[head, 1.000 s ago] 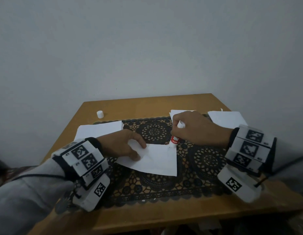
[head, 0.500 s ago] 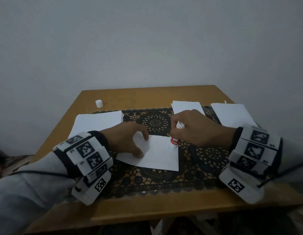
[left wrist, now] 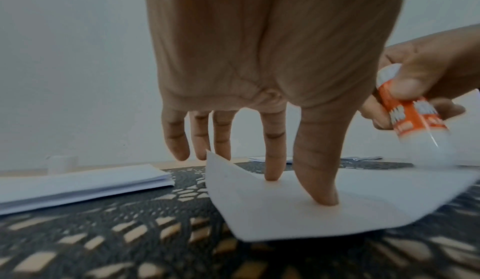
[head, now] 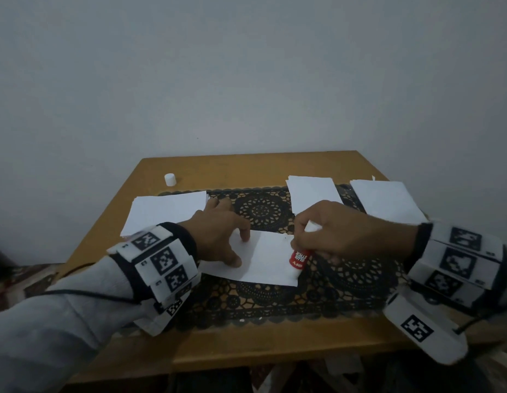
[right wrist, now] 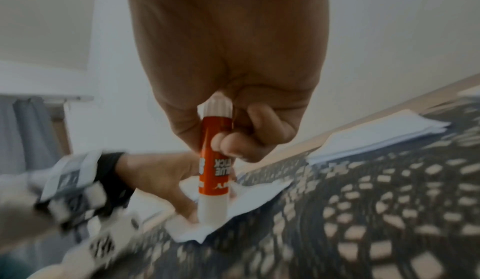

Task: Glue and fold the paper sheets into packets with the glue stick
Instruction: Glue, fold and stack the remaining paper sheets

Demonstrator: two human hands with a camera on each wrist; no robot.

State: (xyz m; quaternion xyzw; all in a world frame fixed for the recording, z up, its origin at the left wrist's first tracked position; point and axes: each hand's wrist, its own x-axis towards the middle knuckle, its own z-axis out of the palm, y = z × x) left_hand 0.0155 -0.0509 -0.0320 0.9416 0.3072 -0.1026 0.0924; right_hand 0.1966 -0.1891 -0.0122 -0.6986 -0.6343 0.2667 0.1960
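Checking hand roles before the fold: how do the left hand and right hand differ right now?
The left hand presses straight fingertips onto the single white paper sheet; the right hand curls round the red-and-white glue stick. The left carries nothing; the right points the stick's tip down at the sheet's right edge. Both work over that sheet.

Left hand (head: 218, 234) bare. Left sleeve (head: 48, 336) light grey, lower left of frame. Left wrist: black cuff (head: 187, 242) under white block band (head: 158, 262) with black-white square markers, small digits beside them; white camera housing (head: 164, 316) below, marker on it. Thin black cable (head: 85, 293) along sleeve.

Right hand (head: 340, 231) bare. Right wrist, right edge of frame: black cuff (head: 418, 239), white marker band (head: 459, 259), white housing (head: 422, 327) with one marker, black cable (head: 479, 319).
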